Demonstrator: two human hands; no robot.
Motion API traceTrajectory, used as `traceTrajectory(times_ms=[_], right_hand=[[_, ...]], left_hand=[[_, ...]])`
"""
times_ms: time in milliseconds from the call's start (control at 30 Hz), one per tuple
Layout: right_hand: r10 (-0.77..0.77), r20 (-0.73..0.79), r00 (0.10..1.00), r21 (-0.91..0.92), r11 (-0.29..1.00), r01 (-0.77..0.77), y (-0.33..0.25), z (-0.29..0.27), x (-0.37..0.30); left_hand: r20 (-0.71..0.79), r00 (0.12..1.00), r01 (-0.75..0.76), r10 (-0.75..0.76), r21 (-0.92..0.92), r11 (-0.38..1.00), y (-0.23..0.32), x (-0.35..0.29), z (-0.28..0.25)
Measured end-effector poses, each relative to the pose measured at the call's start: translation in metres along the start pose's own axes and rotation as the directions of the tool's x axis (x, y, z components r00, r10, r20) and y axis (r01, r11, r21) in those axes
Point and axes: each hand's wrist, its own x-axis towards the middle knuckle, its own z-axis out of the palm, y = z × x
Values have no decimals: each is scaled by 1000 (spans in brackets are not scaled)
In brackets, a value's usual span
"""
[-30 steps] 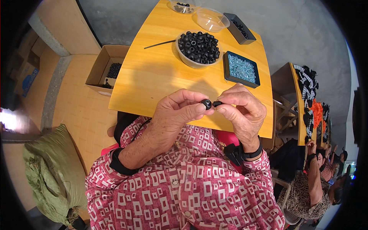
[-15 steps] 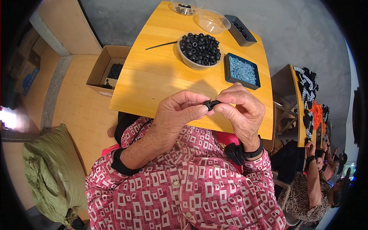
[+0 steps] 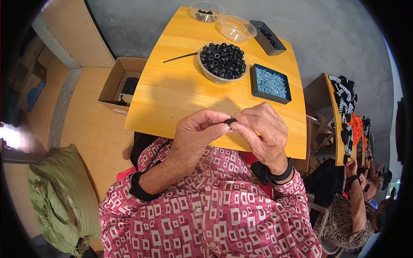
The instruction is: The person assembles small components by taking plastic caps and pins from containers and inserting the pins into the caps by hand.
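Over the near edge of the yellow table, my two hands meet around a small black part. The thumb and index finger of my left hand pinch one side of it. My right hand pinches the other side, its fingertips almost touching the left ones. Fingers hide most of the part, so I cannot tell whether it is one piece or two joined. Beyond the hands stands a clear bowl heaped with round, hollow black pieces.
Right of the bowl is a dark tray of small clear bluish pieces. A thin black rod touches the bowl. Clear tubs and a black box stand behind. A carton, a green sack and another person flank me.
My fingertips have drawn closer together and slightly left. The black part, showing a round hole before, is now mostly covered and turned. The view has tilted slightly, shifting the table down.
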Motion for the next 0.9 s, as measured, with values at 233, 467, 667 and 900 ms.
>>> traceTrajectory(times_ms=[233, 467, 667, 900], right_hand=[[-78, 29, 997, -101, 992, 80, 3, 8, -9], [-153, 83, 985, -228, 959, 169, 6, 8, -9], [-99, 119, 988, -155, 981, 117, 10, 5, -11], [-125, 139, 982, -199, 968, 151, 8, 4, -7]], left_hand=[[-81, 993, 78, -90, -135, 988, -7, 5, -3], [-87, 988, 113, -125, -133, 985, -11, 4, -5], [-94, 986, 132, -141, -91, 987, -9, 4, -4], [-91, 988, 126, -128, -27, 992, -6, 8, -4]])
